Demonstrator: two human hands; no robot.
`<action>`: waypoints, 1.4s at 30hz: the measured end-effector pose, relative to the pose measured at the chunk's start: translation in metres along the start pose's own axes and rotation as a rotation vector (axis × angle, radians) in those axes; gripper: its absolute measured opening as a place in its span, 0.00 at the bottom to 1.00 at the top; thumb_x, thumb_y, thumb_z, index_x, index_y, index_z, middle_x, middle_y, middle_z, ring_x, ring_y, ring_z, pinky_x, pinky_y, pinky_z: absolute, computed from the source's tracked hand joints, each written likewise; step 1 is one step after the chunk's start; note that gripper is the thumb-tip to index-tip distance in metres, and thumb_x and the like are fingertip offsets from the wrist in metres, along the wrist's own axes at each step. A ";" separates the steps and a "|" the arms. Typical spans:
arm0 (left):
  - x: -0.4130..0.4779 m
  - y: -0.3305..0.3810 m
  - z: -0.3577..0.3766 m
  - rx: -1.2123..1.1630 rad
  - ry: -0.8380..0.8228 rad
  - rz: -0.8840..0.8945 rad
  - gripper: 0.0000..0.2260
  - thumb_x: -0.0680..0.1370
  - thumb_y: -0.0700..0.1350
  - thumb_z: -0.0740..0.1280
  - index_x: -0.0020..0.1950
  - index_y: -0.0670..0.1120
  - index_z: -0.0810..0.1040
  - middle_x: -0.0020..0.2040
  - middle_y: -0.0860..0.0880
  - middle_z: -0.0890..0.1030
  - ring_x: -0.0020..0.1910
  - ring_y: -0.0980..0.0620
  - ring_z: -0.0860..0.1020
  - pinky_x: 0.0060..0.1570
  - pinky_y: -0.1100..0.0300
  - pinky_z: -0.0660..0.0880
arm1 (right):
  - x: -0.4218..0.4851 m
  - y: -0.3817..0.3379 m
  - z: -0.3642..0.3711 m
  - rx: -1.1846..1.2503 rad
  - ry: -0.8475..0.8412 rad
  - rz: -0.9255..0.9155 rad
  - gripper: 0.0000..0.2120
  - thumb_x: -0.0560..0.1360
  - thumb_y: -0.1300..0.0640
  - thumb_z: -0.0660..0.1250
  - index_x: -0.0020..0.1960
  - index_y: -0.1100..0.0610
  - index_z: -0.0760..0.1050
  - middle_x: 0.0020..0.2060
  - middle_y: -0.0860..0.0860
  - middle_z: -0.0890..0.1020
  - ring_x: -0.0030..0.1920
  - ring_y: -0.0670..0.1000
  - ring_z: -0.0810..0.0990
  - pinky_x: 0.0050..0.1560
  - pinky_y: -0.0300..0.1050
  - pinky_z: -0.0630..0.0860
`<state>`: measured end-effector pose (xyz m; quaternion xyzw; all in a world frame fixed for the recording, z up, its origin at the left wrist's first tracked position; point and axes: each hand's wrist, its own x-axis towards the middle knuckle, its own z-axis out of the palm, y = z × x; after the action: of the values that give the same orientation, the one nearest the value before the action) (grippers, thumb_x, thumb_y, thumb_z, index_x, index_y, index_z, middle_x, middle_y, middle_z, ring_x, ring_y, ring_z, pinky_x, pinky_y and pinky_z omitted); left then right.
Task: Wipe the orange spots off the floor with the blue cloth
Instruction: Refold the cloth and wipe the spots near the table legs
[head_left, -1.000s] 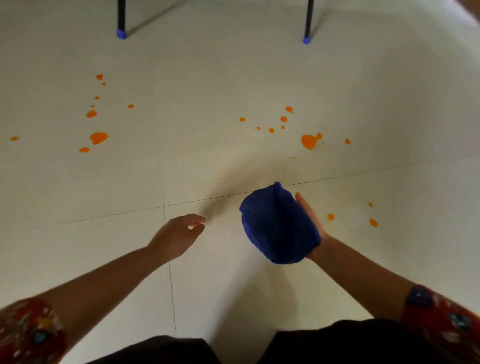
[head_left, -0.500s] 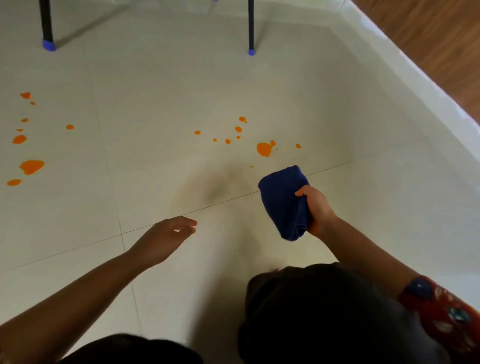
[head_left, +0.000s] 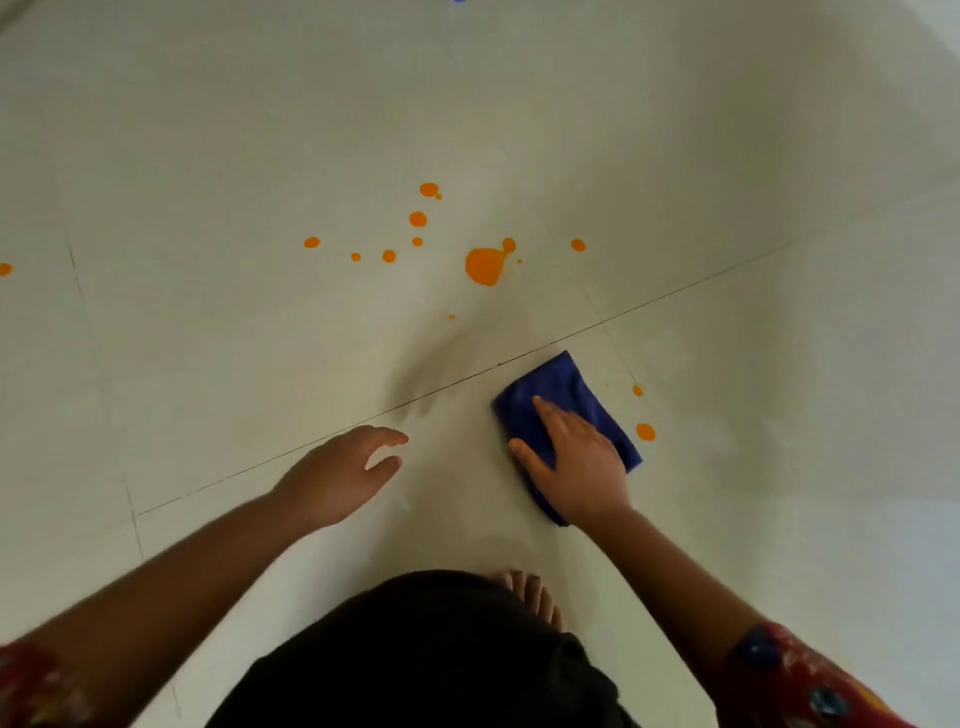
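Note:
The folded blue cloth (head_left: 562, 398) lies flat on the pale tiled floor (head_left: 208, 156), and my right hand (head_left: 576, 465) presses down on its near half. Two small orange spots (head_left: 645, 431) sit just right of the cloth. A large orange blot (head_left: 484, 265) and several smaller drops (head_left: 417, 219) lie farther ahead, beyond a tile joint. My left hand (head_left: 345, 473) hovers over the floor to the left with fingers apart, holding nothing.
My bare foot (head_left: 535, 597) and dark-clothed knee (head_left: 426, 660) are directly below my hands. One lone orange drop (head_left: 5, 269) shows at the far left edge. A dark tile joint (head_left: 701, 283) runs diagonally past the cloth's far corner.
My right hand has brought the cloth down from the air onto the floor and flattened on it. The view has dropped lower and closer to the floor. My left hand stays open.

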<state>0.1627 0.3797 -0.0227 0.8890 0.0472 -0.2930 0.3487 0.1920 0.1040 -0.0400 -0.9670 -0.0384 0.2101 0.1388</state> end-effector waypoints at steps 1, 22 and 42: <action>0.005 0.003 0.009 -0.011 0.035 -0.007 0.15 0.80 0.50 0.62 0.67 0.55 0.73 0.66 0.58 0.73 0.66 0.56 0.71 0.61 0.62 0.65 | 0.006 0.005 0.009 -0.095 0.026 -0.051 0.30 0.78 0.33 0.46 0.77 0.44 0.54 0.76 0.48 0.62 0.76 0.53 0.59 0.75 0.53 0.55; 0.076 0.019 0.114 0.400 0.265 0.045 0.34 0.74 0.64 0.43 0.78 0.53 0.38 0.78 0.49 0.34 0.76 0.49 0.33 0.73 0.47 0.35 | 0.009 0.033 0.086 -0.118 0.166 -0.308 0.27 0.82 0.45 0.47 0.79 0.49 0.50 0.79 0.49 0.49 0.79 0.57 0.44 0.73 0.63 0.48; 0.076 0.013 0.118 0.407 0.341 0.069 0.31 0.78 0.61 0.44 0.79 0.53 0.43 0.79 0.48 0.40 0.77 0.48 0.39 0.74 0.47 0.41 | 0.045 0.133 0.023 -0.106 0.229 0.256 0.28 0.79 0.40 0.44 0.78 0.40 0.46 0.79 0.43 0.47 0.78 0.55 0.41 0.74 0.66 0.44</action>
<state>0.1712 0.2845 -0.1266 0.9784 0.0150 -0.1306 0.1594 0.2253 -0.0120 -0.1155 -0.9876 0.0902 0.1122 0.0634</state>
